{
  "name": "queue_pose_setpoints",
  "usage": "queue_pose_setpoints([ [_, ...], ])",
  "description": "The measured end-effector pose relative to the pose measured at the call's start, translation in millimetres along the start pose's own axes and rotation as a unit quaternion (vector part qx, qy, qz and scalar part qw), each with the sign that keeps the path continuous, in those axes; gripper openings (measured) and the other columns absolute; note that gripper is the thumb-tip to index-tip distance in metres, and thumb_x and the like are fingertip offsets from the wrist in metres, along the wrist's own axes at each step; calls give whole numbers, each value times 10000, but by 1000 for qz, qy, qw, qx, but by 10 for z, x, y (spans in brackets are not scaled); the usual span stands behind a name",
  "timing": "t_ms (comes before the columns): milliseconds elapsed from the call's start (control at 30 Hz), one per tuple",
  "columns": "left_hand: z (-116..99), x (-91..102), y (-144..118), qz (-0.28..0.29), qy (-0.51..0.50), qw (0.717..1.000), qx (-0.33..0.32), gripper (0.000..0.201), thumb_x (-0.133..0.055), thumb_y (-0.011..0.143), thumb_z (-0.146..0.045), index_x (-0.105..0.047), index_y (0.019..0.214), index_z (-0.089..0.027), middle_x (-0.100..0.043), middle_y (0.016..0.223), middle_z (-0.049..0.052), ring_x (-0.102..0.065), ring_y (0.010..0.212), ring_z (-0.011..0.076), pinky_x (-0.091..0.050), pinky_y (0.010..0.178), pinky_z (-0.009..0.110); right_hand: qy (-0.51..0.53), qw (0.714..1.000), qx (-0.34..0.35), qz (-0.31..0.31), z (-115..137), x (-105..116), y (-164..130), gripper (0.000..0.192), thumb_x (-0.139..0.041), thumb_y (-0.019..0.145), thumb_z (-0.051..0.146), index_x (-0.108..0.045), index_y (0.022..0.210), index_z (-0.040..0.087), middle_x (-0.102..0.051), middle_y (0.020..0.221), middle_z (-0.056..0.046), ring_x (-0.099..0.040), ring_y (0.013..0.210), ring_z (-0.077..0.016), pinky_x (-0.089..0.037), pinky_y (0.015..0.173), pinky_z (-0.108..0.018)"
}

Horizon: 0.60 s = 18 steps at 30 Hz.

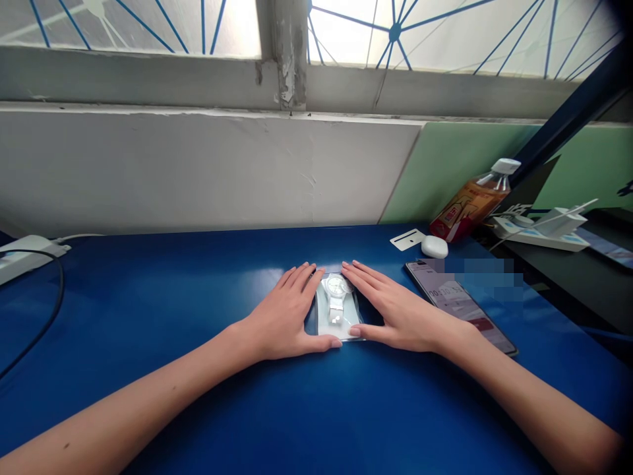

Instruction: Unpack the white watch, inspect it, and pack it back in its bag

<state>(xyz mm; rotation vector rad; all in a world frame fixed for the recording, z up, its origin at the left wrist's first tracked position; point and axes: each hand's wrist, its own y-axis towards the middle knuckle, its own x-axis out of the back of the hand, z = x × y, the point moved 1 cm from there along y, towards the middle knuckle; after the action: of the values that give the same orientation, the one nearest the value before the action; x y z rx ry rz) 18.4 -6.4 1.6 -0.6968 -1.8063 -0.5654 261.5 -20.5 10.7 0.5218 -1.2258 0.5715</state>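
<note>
Two flat hands frame a packaged watch on the blue surface [148,316].

The left hand [284,316] and right hand [400,313] lie palm down, fingers straight and spread open, gripping nothing; their thumbs meet the near edge of the clear packet [339,323], their fingers run along its sides. The white watch [337,295] lies inside, strap running away from the person, dial at the far end. A phone [462,307] lies just right of the right hand.

- Phone [462,305] screen — partly pixelated, text unreadable.
- Bottle [472,204] label too small to read.
- Power strip [24,257] cut off by the left edge.
- Watch [336,297] dial detail washed out by glare.
</note>
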Motion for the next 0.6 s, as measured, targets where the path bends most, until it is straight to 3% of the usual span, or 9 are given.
queue_pose_setpoints([
  [100,1,0,-10,-6,0,1000,1,1044,-486,771,-769,-171,1514,-106,-187,1563,213,-158,1442,382,-208,1144,527,-6,1000,2,-17,-10,-3,6,784,-474,908,550,-181,1528,171,-274,1567,-130,-198,1450,-317,-325,1130,-513],
  [200,18,16,-13,-23,1,1000,-10,928,-497,834,-671,-180,1511,-121,-201,1562,203,-184,1436,377,-240,1132,525,-16,998,-4,-61,10,13,21,661,-475,925,486,-307,1482,173,-431,1478,-150,-331,1392,-329,-379,1089,-522],
  [300,47,52,-3,-30,16,999,-23,798,-480,895,-541,-187,1508,-123,-209,1563,190,-215,1433,347,-259,1131,494,-23,995,-29,-95,40,42,39,581,-497,913,482,-426,1405,180,-552,1326,-166,-490,1240,-335,-470,985,-511],
  [433,84,98,18,-39,24,999,4,576,-352,976,-384,-270,1476,-111,-261,1544,181,-284,1412,294,-311,1112,448,-20,993,-48,-108,71,69,53,521,-531,900,470,-502,1328,174,-635,1104,-141,-580,1037,-301,-522,862,-460],
  [533,96,98,25,-48,20,999,7,503,-329,992,-395,-388,1412,-125,-333,1511,171,-327,1389,282,-326,1105,442,1,995,-35,-98,90,69,54,435,-514,923,410,-530,1288,173,-668,913,-90,-615,870,-253,-529,771,-411],
  [600,98,87,25,-53,21,998,-9,555,-398,961,-488,-426,1384,-130,-365,1492,176,-342,1377,298,-326,1104,456,15,995,-28,-100,98,66,51,380,-492,938,369,-544,1265,182,-672,830,-60,-625,790,-229,-528,732,-389],
])
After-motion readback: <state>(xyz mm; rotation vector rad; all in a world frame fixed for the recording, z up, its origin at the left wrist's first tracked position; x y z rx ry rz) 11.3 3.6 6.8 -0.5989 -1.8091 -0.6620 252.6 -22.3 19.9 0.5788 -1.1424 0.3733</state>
